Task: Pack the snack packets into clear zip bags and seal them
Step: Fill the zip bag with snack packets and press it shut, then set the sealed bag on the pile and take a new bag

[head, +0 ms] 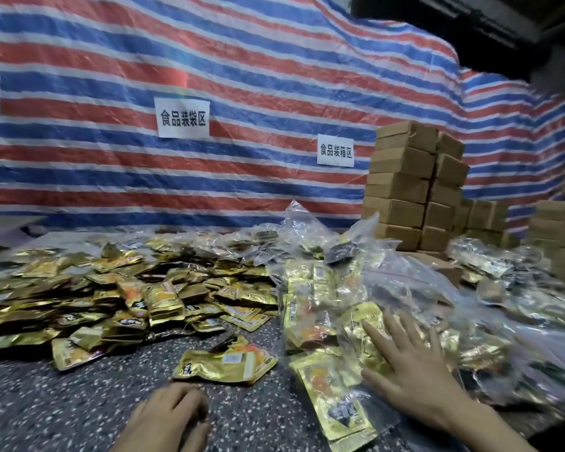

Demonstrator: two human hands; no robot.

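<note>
My right hand lies flat with its fingers straight and spread. It presses down on a filled clear zip bag at the right side of the speckled surface, and the fingers curl round nothing. The bag is stuffed with gold packets. Its long axis runs away from me toward the back edge, and a thin red line crosses the plastic at its far end. I cannot tell whether that end is closed.

My left hand rests knuckles-up on the bare surface near the front edge. Its fingers are loosely bent and I see nothing in them.

Just beyond that hand lies a loose gold packet. It is flat, its long axis running left to right, with the right end tipped a little farther from me. A second gold packet lies to the near left of my right hand, its long axis slanting from far left to near right.

The big heap of gold packets covers the left and middle of the surface as far as the back edge. Stacked cardboard boxes stand at the back right. A red, white and blue striped tarp behind them carries paper signs.
</note>
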